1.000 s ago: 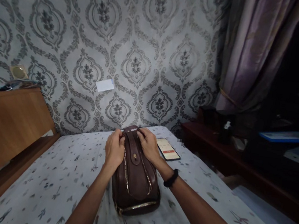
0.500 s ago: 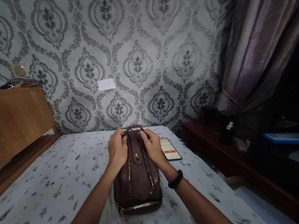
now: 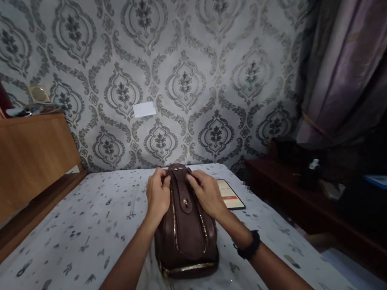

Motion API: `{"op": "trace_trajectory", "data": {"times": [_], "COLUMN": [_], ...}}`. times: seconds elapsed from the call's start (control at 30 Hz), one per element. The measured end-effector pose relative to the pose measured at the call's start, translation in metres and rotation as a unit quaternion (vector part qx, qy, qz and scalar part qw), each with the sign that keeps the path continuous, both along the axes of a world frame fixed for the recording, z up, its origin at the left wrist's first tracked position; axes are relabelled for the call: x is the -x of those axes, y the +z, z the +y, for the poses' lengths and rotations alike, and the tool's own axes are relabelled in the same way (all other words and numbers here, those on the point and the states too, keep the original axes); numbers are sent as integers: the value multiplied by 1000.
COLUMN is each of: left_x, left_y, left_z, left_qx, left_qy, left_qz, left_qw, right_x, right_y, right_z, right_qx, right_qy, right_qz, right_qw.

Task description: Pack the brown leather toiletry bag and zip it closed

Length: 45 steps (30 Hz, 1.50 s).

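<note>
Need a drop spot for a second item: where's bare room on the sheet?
Left: sheet between wooden panel and left forearm. Right: sheet between right forearm and dark-red ledge. Crowded: brown bag's far end, with left hand, right hand and phone.

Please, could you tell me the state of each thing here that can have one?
Brown bag, resting on bed.
Near-end zip, looks closed.
Left hand, on bag's far end, grip unclear.
Right hand, likewise.
Phone, screen lit.
Curtain, gathered by tie.
</note>
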<state>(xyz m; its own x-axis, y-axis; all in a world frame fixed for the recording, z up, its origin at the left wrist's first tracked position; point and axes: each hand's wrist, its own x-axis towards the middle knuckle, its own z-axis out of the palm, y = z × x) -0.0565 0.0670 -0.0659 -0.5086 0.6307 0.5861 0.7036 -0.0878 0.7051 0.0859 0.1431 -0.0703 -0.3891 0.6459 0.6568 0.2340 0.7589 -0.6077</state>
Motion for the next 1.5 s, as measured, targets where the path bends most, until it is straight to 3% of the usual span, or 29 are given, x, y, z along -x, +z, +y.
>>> {"op": "trace_trajectory", "data": {"times": [0.43,0.8,1.5], "left_x": [7,-5,-6], "left_y": [-3,-4,-4], "left_z": [-14,-33,-35], "left_qx": [-46,-41,-32], "left_qy": [-95,-137,-139], "left_qz": [-99,-101,-66], "left_qw": [989,985,988], "right_x": [0,0,-9], "right_y": [2,-1,2], "right_z": [-3,-1,-15], "right_qx": [-40,-34,45], "right_qy": [-21,3,31], "right_qz": [-58,-39,60], "right_qw": [997,999,997]}}
